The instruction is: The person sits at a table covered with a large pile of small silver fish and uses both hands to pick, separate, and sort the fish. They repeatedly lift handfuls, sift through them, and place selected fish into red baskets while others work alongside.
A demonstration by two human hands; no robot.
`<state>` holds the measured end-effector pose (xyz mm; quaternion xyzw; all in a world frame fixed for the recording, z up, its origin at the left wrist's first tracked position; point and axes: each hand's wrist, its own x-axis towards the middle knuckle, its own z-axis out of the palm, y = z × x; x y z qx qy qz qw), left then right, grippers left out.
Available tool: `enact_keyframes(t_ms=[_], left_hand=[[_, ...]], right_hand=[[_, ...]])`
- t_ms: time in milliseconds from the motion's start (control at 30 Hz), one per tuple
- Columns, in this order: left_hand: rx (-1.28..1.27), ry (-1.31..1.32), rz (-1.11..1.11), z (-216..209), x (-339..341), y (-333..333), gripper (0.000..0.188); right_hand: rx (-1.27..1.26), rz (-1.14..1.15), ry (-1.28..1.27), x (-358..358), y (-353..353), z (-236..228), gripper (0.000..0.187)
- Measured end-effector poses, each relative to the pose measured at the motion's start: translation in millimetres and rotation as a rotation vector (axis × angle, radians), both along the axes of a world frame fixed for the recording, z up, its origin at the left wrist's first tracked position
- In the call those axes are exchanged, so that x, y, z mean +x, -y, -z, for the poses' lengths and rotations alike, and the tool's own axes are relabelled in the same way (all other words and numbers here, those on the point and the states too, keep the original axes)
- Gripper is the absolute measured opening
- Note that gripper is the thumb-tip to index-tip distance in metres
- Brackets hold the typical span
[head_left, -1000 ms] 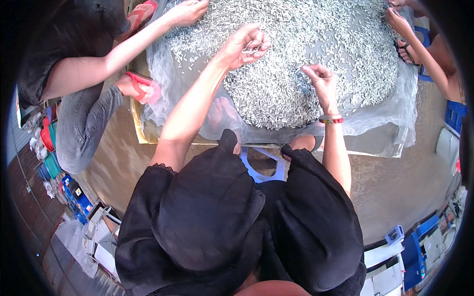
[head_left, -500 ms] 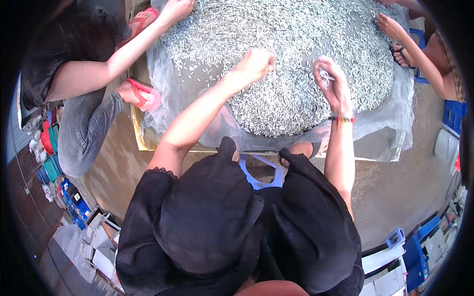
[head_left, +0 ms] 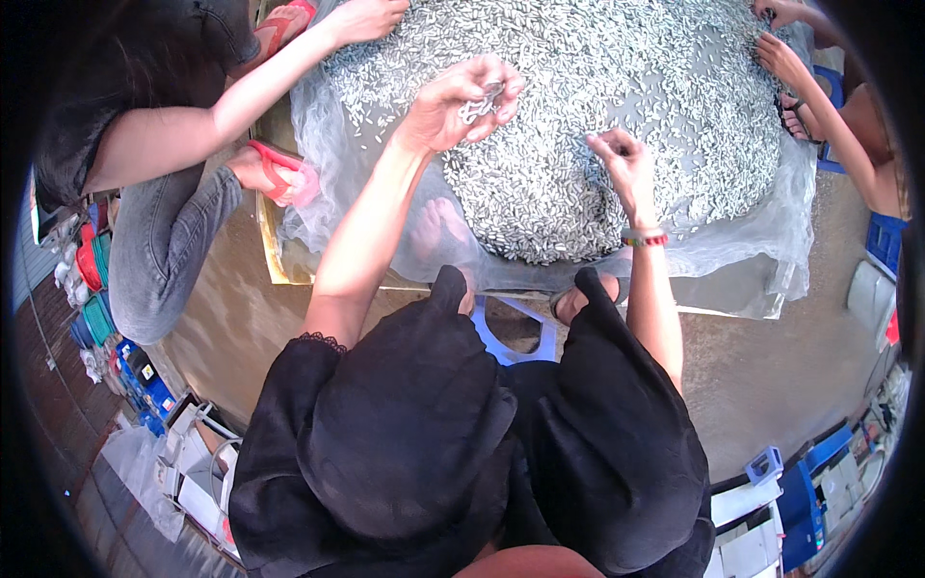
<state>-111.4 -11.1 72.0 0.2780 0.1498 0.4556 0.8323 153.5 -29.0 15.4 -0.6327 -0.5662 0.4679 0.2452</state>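
Note:
A wide pile of small, pale, elongated pieces (head_left: pixel 540 207) with dark flecks among them is spread over a grey sheet in front of me. My left hand (head_left: pixel 462 104) is raised over the left part of the pile, its fingers curled round several of these pale pieces (head_left: pixel 472 111). Lower and to the right, my right hand (head_left: pixel 624 166) hangs just over the pile. Its thumb and index finger are drawn together, and whatever may be between them is too small to make out. A red and multicoloured bracelet (head_left: pixel 644 238) circles my right wrist.
Translucent plastic sheeting (head_left: pixel 742 252) edges the pile. At left, a person in red sandals (head_left: pixel 279 175) reaches a hand (head_left: pixel 371 19) into the pieces; other hands (head_left: pixel 782 60) reach in from the right. A blue plastic stool (head_left: pixel 518 332) shows between my knees.
My left hand has risen and turned, so the pieces in it now show. My right hand has turned over and moved slightly down; the pale pieces seen in it before no longer show.

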Motion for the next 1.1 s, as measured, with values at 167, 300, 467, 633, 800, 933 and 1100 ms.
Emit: enact_keyframes(t_ms=[167, 300, 467, 633, 800, 933, 1100], left_hand=[[-0.019, -0.266, -0.012, 8, 13, -14, 0.027], [0.343, -1.429, 0.192, 27, 30, -27, 0.032], [0.907, -1.967, -0.061, 72, 48, 3, 0.019], [0.876, -1.838, -0.042, 65, 43, 0, 0.017], [0.371, -1.092, -0.256, 7, -5, -5, 0.023], [0.098, -0.299, -0.302, -11, -31, 3, 0.025], [-0.105, -0.173, -0.329, 7, -38, -2, 0.045]], right_hand=[[0.458, -0.030, 0.480, 16, 7, -32, 0.018], [0.021, 0.288, -0.258, 40, -2, -34, 0.015], [-0.431, 0.476, -1.198, 55, -14, -8, 0.032], [-0.449, 0.248, -0.730, 46, -31, 34, 0.025], [0.053, -0.091, 0.164, 27, -56, 60, 0.019], [0.170, -0.359, 0.335, 9, -56, 72, 0.015], [0.070, -0.152, -0.080, -8, -40, 24, 0.014]])
